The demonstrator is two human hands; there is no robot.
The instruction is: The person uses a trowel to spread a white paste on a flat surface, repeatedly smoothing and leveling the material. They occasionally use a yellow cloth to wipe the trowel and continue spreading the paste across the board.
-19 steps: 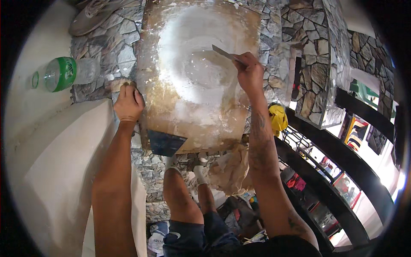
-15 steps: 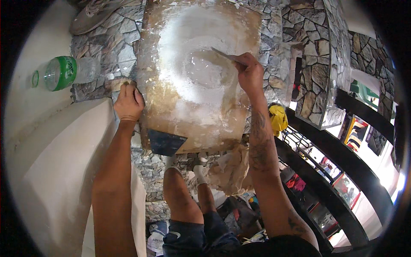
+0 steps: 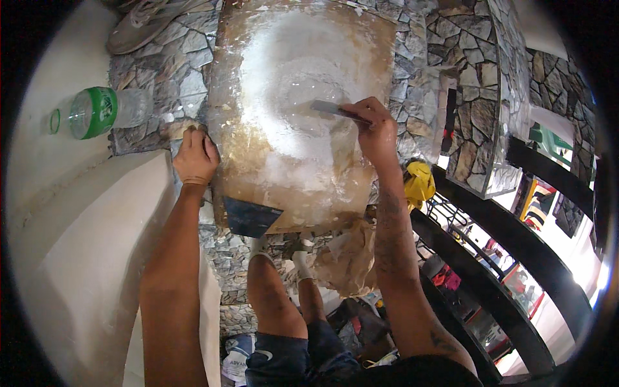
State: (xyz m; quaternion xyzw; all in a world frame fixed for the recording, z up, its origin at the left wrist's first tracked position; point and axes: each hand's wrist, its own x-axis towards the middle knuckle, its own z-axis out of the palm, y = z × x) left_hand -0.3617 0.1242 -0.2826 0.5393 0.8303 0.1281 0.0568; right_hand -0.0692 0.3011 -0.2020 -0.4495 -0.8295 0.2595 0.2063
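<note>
My right hand [image 3: 376, 134] is closed round the handle of a putty knife [image 3: 327, 108], its flat metal blade pointing left. The blade is at the right side of a wet, whitish paste [image 3: 300, 91] ringed by white powder [image 3: 258, 71]. Paste and powder lie on a worn wooden board [image 3: 242, 174] with white smears. Beside the board's left edge, my left hand [image 3: 195, 158] has its fingers curled; whatever they may grip is hidden. A dark, flat, four-sided plate [image 3: 251, 217] rests on the board's near left corner.
Left of the board, a clear plastic bottle [image 3: 132, 106] with a green label lies on stone-patterned tiles [image 3: 190, 42]. Yellow cloth or plastic [image 3: 420, 184] hangs at the right, by dark curved bars [image 3: 509, 242]. Crumpled brown paper [image 3: 348, 261] is below the board, near my legs.
My right hand has moved the putty knife nearer to me, from the paste's upper right to its lower right, and turned the blade flatter. My left hand stays in place.
</note>
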